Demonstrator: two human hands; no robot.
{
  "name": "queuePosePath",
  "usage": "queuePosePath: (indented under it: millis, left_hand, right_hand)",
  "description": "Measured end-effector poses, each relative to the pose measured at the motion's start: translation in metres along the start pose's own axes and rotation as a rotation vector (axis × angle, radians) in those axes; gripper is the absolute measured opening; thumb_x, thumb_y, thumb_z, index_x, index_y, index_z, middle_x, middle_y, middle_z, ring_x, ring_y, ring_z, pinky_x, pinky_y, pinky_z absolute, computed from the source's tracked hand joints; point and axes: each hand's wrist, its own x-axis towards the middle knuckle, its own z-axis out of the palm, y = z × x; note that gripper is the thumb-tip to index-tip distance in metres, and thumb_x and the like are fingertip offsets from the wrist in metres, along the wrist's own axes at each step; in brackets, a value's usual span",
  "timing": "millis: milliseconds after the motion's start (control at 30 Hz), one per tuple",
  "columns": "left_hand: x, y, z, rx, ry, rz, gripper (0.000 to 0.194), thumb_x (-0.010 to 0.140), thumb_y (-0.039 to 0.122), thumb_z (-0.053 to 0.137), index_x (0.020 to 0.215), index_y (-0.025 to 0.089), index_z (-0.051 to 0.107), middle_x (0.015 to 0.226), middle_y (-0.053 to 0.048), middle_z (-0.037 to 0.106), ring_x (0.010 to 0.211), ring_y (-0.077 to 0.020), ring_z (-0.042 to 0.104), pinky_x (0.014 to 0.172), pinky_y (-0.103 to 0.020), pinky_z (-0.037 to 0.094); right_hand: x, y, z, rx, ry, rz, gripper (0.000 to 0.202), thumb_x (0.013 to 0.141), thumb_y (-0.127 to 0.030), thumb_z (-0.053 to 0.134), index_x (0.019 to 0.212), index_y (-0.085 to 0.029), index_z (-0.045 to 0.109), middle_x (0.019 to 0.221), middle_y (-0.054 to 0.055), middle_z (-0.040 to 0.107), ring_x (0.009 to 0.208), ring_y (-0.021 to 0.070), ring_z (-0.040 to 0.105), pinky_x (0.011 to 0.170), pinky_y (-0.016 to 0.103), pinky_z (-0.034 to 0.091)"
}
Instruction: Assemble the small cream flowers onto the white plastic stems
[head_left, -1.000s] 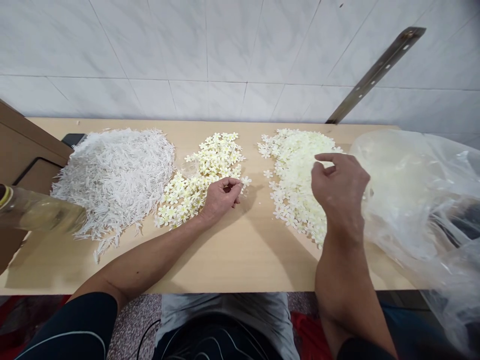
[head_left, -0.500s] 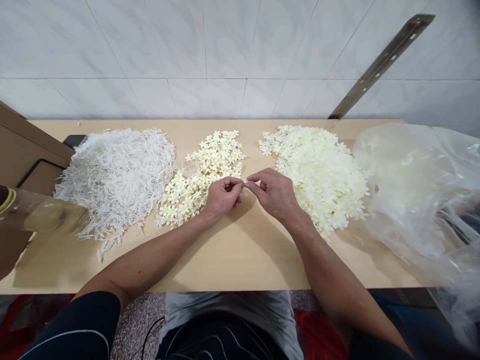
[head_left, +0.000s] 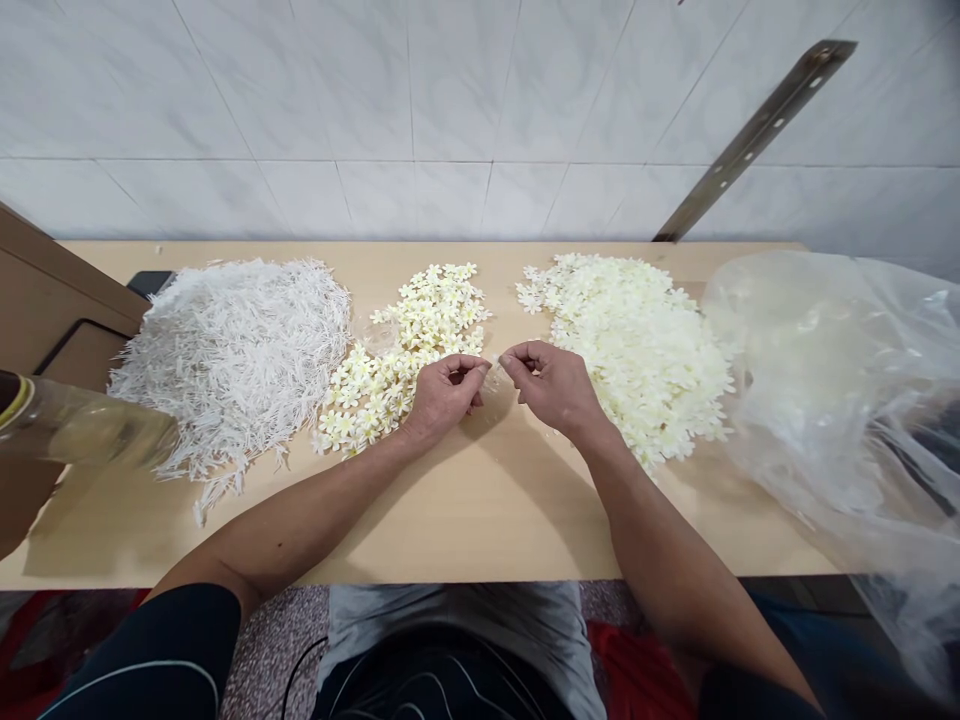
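Observation:
My left hand (head_left: 448,396) is closed in a pinch over the middle of the table, beside the smaller pile of pale yellow artificial flowers (head_left: 409,345). Facing it, my right hand (head_left: 553,385) pinches thumb against forefinger, its tips a small gap from the left fingertips. Something tiny and whitish shows between the fingertips, too small to name. Right of my right hand spreads a larger heap of cream flower heads (head_left: 637,340). On the left lies a heap of thin white stamen-like strands (head_left: 240,350).
A clear plastic bag (head_left: 825,370) bulges over the table's right side. At the left edge are a jar of yellowish content (head_left: 97,425), a brown box (head_left: 60,290) and a dark phone-like object (head_left: 150,283). A metal bar (head_left: 750,145) leans against the tiled wall.
My right fingertips have drawn slightly away to the right from my left fingertips, opening a small gap. My left hand has stayed nearly in place.

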Motion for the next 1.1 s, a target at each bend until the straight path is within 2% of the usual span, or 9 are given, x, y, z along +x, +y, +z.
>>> queuePosePath:
  millis: [133, 267, 367, 467, 600, 700, 833, 933, 1100]
  left_hand:
    - [-0.001, 0.002, 0.0, 0.008, -0.001, -0.009, 0.024, 0.086, 0.036, 0.07, 0.095, 0.013, 0.075, 0.054, 0.0, 0.062, 0.044, -0.0098, 0.054, 0.046, -0.021, 0.046]
    - [0.0, 0.0, 0.0, 0.008, -0.032, -0.018, 0.026, 0.087, 0.037, 0.071, 0.098, 0.013, 0.074, 0.056, 0.0, 0.063, 0.046, -0.0104, 0.057, 0.046, -0.021, 0.047]
    - [0.002, -0.005, 0.0, -0.067, -0.073, -0.019, 0.034, 0.085, 0.041, 0.075, 0.103, 0.013, 0.072, 0.058, 0.0, 0.064, 0.046, -0.0107, 0.057, 0.047, -0.022, 0.049]
    - [0.006, -0.009, 0.0, -0.173, -0.107, -0.041, 0.043, 0.08, 0.045, 0.081, 0.107, 0.012, 0.07, 0.059, 0.0, 0.065, 0.049, -0.0117, 0.059, 0.048, -0.024, 0.05]
    - [0.008, -0.012, -0.001, -0.23, -0.125, -0.067, 0.048, 0.076, 0.045, 0.085, 0.109, 0.013, 0.071, 0.065, -0.002, 0.068, 0.057, -0.0136, 0.064, 0.052, -0.024, 0.052]
    - [0.007, -0.012, -0.001, -0.218, -0.114, -0.072, 0.047, 0.076, 0.044, 0.085, 0.108, 0.012, 0.073, 0.067, -0.004, 0.07, 0.059, -0.0139, 0.066, 0.056, -0.025, 0.054]
    - [0.006, -0.009, 0.001, -0.185, -0.07, -0.078, 0.042, 0.077, 0.042, 0.084, 0.105, 0.011, 0.074, 0.068, -0.004, 0.072, 0.059, -0.0139, 0.066, 0.06, -0.027, 0.057]
    - [0.006, -0.009, 0.002, -0.175, -0.056, -0.065, 0.039, 0.079, 0.042, 0.083, 0.102, 0.011, 0.074, 0.068, -0.005, 0.072, 0.059, -0.0142, 0.067, 0.061, -0.028, 0.057]
    - [0.005, -0.008, 0.001, -0.192, -0.074, -0.064, 0.039, 0.081, 0.041, 0.081, 0.105, 0.011, 0.074, 0.069, -0.005, 0.072, 0.06, -0.0152, 0.068, 0.061, -0.028, 0.058]
  right_hand:
    - [-0.001, -0.004, -0.006, 0.166, -0.088, 0.071, 0.03, 0.094, -0.046, 0.061, 0.085, -0.019, 0.071, 0.066, 0.0, 0.063, 0.053, 0.0141, 0.061, 0.049, 0.024, 0.048]
    - [0.0, -0.005, -0.012, 0.218, -0.098, 0.052, 0.031, 0.091, -0.049, 0.066, 0.087, -0.019, 0.072, 0.062, -0.001, 0.061, 0.052, 0.0144, 0.06, 0.051, 0.026, 0.049]
    - [0.004, 0.004, -0.024, 0.034, 0.057, 0.031, 0.024, 0.089, -0.043, 0.067, 0.088, -0.02, 0.074, 0.07, 0.003, 0.069, 0.059, 0.0176, 0.063, 0.059, 0.03, 0.052]
    - [0.007, 0.021, -0.046, -0.309, 0.263, -0.009, 0.016, 0.087, -0.03, 0.064, 0.089, -0.021, 0.077, 0.086, 0.006, 0.075, 0.068, 0.0208, 0.066, 0.08, 0.041, 0.054]
    - [0.006, 0.033, -0.067, -0.531, 0.375, -0.002, 0.023, 0.086, -0.02, 0.057, 0.095, -0.019, 0.078, 0.105, 0.013, 0.075, 0.073, 0.0236, 0.068, 0.085, 0.046, 0.052]
    - [0.001, 0.021, -0.053, -0.351, 0.32, -0.079, 0.02, 0.09, -0.026, 0.06, 0.1, -0.021, 0.077, 0.101, 0.009, 0.076, 0.07, 0.0207, 0.067, 0.077, 0.038, 0.053]
    - [-0.005, 0.004, -0.009, -0.258, 0.036, -0.237, 0.021, 0.093, -0.039, 0.068, 0.1, -0.02, 0.075, 0.099, 0.008, 0.077, 0.069, 0.0191, 0.067, 0.076, 0.035, 0.05]
    - [-0.006, 0.003, 0.01, -0.29, 0.005, -0.271, 0.015, 0.094, -0.031, 0.067, 0.097, -0.019, 0.074, 0.095, 0.009, 0.076, 0.075, 0.0202, 0.068, 0.076, 0.034, 0.047]
    - [-0.004, 0.006, 0.01, -0.29, 0.007, -0.226, 0.011, 0.093, -0.026, 0.068, 0.089, -0.021, 0.077, 0.085, 0.005, 0.078, 0.077, 0.02, 0.069, 0.076, 0.032, 0.046]
